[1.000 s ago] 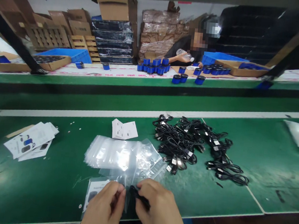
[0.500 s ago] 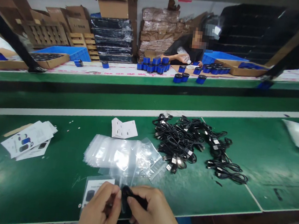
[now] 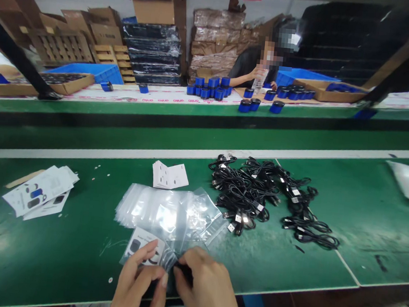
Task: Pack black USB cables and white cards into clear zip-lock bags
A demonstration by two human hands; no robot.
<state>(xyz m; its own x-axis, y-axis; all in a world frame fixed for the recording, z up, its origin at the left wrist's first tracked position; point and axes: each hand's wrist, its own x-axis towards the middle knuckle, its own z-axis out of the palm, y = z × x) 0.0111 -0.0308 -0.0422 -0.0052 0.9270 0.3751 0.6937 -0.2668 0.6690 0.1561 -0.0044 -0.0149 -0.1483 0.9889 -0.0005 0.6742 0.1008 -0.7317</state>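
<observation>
One bag (image 3: 143, 250) in left hand (image 3: 139, 286), cable (image 3: 183, 270) in right hand (image 3: 209, 295) — at bench edge (image 3: 285, 288).

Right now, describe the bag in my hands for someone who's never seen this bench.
On the green bench, look at the near edge, in front of the heap of clear bags. The bag is pinched in the left hand, with the right hand pressing a black cable to it. Unlike those, it holds a white printed card.

Both hands are held low and close together. The left hand (image 3: 137, 284) is curled with fingers (image 3: 143, 258) pinched; the right hand (image 3: 208, 289) is closed, its fingertips (image 3: 190, 259) set against the left's.
</observation>
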